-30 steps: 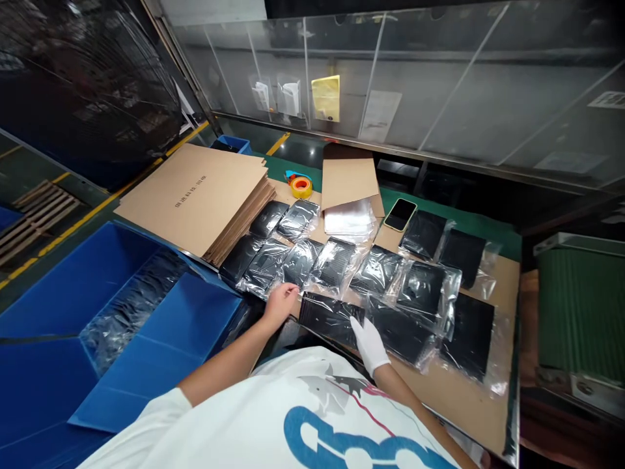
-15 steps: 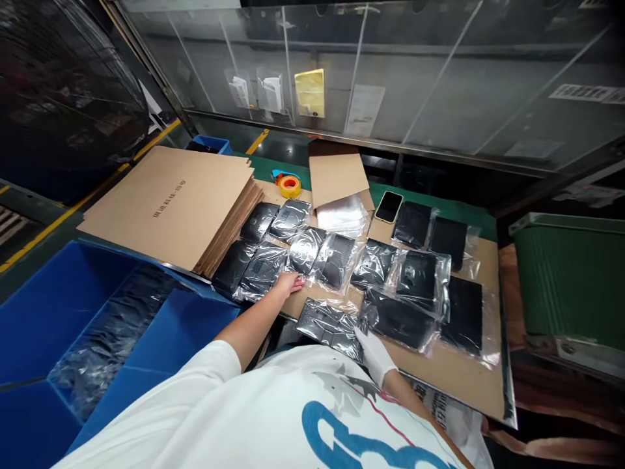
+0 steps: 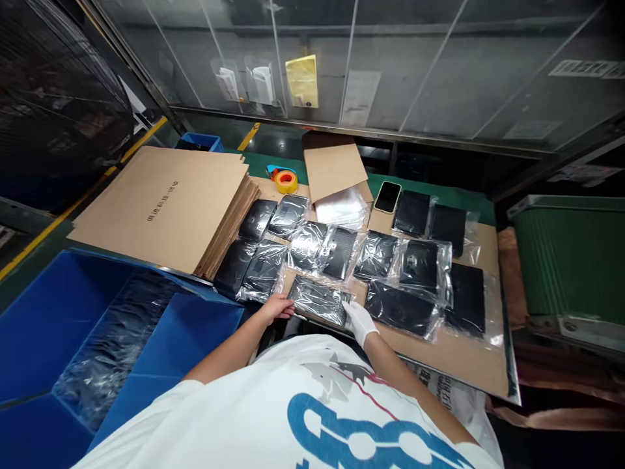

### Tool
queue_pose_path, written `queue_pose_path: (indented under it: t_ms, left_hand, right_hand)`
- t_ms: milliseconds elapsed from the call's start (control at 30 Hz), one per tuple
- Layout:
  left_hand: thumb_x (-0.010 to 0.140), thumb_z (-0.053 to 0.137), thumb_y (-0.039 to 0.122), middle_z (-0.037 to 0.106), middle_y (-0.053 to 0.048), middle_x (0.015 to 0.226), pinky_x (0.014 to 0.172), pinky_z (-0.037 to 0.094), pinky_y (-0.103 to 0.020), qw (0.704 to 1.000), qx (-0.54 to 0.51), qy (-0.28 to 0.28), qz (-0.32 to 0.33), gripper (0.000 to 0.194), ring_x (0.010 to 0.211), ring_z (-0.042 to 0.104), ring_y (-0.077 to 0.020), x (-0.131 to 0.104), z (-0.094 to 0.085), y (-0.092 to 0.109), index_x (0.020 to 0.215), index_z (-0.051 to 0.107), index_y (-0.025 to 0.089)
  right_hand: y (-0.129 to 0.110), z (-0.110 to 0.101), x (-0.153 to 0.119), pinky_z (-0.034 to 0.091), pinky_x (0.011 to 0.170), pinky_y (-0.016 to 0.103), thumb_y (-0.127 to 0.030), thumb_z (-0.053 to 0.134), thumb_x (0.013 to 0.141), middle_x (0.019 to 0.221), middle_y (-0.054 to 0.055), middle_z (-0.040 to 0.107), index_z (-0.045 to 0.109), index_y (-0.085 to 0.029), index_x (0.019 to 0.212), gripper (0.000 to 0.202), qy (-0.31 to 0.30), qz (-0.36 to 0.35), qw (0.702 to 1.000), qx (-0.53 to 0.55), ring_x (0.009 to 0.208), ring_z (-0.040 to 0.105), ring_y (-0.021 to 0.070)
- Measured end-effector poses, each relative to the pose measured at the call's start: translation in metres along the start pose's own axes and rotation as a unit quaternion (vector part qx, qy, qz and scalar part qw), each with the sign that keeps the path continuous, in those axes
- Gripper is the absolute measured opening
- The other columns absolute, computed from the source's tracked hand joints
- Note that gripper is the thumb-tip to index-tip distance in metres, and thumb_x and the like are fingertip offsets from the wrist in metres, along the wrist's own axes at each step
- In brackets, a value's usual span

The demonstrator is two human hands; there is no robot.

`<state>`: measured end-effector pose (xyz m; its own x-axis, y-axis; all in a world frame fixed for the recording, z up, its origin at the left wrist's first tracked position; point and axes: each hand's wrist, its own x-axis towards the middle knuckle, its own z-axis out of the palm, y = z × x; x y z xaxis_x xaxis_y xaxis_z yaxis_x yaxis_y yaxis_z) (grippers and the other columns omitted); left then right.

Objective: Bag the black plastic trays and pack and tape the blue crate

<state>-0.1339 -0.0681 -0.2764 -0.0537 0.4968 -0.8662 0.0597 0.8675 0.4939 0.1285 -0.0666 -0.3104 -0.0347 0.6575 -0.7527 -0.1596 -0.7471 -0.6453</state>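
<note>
Head: bagged panel [image 3: 319, 298], perhaps, between hands [image 3: 278, 308] [image 3: 360, 321]

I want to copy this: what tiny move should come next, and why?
Perhaps the left hand and gloved right hand should ease the wrapped black panel slightly forward: they're at its two ends, and it's right by the near edge of the cardboard sheet.
</note>
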Motion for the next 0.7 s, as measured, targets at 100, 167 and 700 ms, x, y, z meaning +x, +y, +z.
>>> queue_pose_path:
  t_ms: [100, 167, 700]
  left_hand:
    - [0.079, 0.066, 0.029, 0.068, -0.008, 0.082, 0.065, 0.053, -0.024, 1.000, -0.004, 0.016, -0.004, 0.018, 0.075, 0.068, -0.0169, 0.005, 0.000, 0.002, 0.075, 0.056, 0.015]
    - [0.080, 0.065, 0.033, 0.068, -0.008, 0.081, 0.064, 0.053, -0.025, 1.000, -0.001, 0.023, -0.006, 0.020, 0.074, 0.068, -0.0172, 0.005, 0.000, -0.001, 0.078, 0.055, 0.015]
    - [0.060, 0.069, 0.049, 0.061, 0.006, 0.062, 0.053, 0.043, -0.025, 0.967, -0.056, 0.143, 0.202, 0.052, 0.058, 0.061, -0.0174, -0.011, 0.051, -0.020, 0.098, 0.047, 0.022]
  right_hand:
    - [-0.009, -0.004, -0.003, 0.055, 0.081, 0.031, -0.042, 0.066, 0.071, 0.103, 0.007, 0.069, 0.057, -0.022, 0.102, 0.038, 0.048, -0.020, 0.999, 0.007, 0.096, 0.066, 0.0203]
    - [-0.015, -0.009, -0.013, 0.052, 0.089, 0.028, -0.041, 0.064, 0.074, 0.119, 0.006, 0.064, 0.055, -0.024, 0.110, 0.041, 0.072, -0.037, 0.997, 0.002, 0.110, 0.060, 0.0186]
    - [-0.169, -0.232, -0.091, 0.055, 0.079, 0.037, -0.042, 0.055, 0.079, 0.122, 0.015, 0.062, 0.054, -0.017, 0.120, 0.049, 0.241, -0.216, 0.921, -0.217, 0.096, 0.067, 0.0246]
